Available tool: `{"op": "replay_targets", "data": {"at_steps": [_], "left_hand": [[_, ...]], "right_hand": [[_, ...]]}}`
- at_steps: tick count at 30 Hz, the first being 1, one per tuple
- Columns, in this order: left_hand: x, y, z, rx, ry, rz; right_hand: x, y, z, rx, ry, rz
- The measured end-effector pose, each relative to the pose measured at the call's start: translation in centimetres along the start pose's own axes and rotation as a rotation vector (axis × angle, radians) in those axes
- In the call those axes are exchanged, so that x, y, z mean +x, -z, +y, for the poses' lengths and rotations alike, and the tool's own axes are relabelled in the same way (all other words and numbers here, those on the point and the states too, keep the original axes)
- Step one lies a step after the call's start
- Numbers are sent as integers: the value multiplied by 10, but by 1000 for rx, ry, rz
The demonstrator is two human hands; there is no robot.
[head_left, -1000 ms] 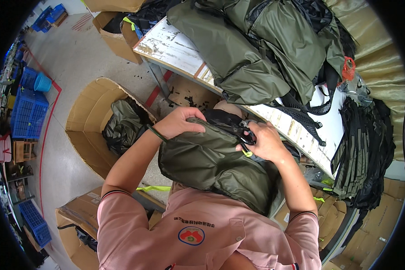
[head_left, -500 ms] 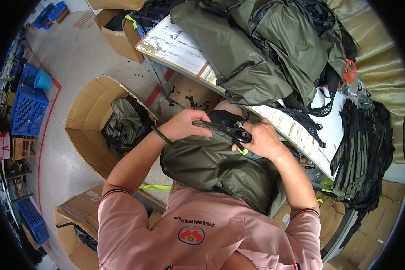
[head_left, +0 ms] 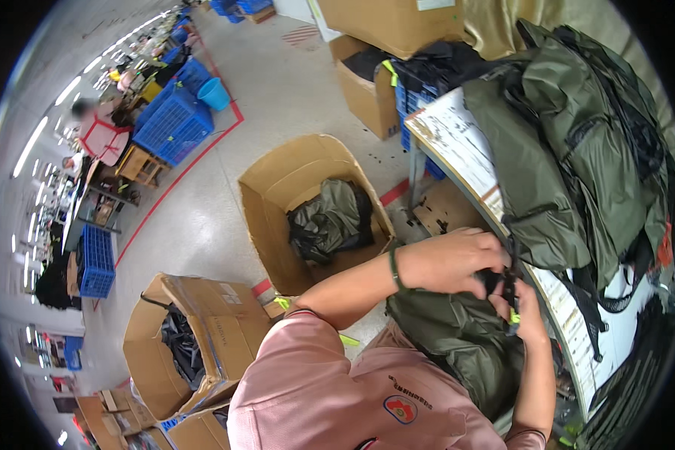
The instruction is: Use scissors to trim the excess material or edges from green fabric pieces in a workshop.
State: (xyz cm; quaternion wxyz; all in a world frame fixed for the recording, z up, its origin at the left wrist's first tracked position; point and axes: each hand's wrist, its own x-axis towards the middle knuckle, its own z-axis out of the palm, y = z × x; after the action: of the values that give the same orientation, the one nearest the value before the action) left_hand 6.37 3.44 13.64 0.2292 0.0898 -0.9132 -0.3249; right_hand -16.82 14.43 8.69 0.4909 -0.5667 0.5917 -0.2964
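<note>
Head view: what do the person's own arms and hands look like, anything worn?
Both the left hand and right hand are without gloves. A dark green bangle circles the left wrist. The short pink sleeves have dark trim at the cuffs, leaving the forearms uncovered.

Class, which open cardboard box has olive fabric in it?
The large middle box, left of the person's left hand: crumpled olive fabric lies inside. The lower-left box and the one near the table's far corner show black material instead.
</note>
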Motion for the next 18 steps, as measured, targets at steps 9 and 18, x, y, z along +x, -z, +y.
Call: {"op": "replay_targets", "data": {"at_steps": [9, 18], "left_hand": [[14, 88, 166, -390, -890, 448], [-8, 80, 173, -619, -916, 308]], "right_hand": [[45, -17, 14, -514, 185, 246], [56, -31, 14, -613, 139, 127]]}}
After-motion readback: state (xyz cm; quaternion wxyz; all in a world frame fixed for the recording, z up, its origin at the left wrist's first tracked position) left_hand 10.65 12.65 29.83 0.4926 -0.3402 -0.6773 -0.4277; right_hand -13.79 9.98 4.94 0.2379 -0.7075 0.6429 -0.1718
